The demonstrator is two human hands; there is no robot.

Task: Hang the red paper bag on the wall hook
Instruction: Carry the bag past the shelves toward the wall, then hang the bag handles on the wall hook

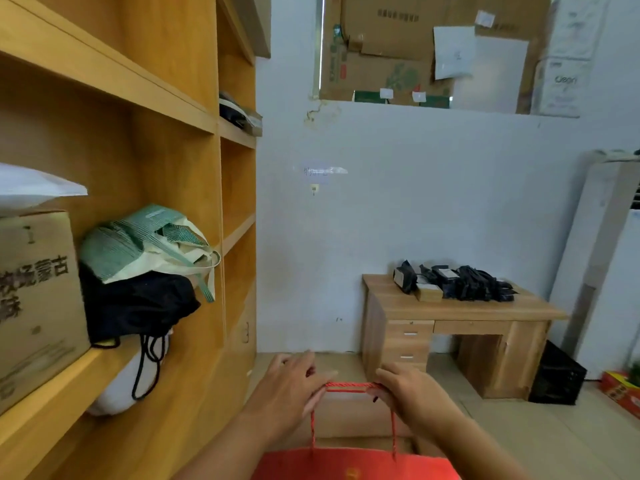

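Note:
The red paper bag [356, 464] hangs at the bottom centre, only its top edge showing. Its red cord handles [348, 386] are stretched level between my two hands. My left hand [294, 386] pinches the left end of the cord and my right hand [412, 393] pinches the right end. The small wall hook [314, 189] sits on the white wall straight ahead, well above and beyond the hands, just under a taped paper label [323, 171].
A tall wooden shelf unit [194, 188] fills the left, holding a cardboard box [38, 299] and cloth bags [145, 271]. A wooden desk [460, 327] with black items stands at right against the wall. Stacked cartons [415, 46] sit above the wall.

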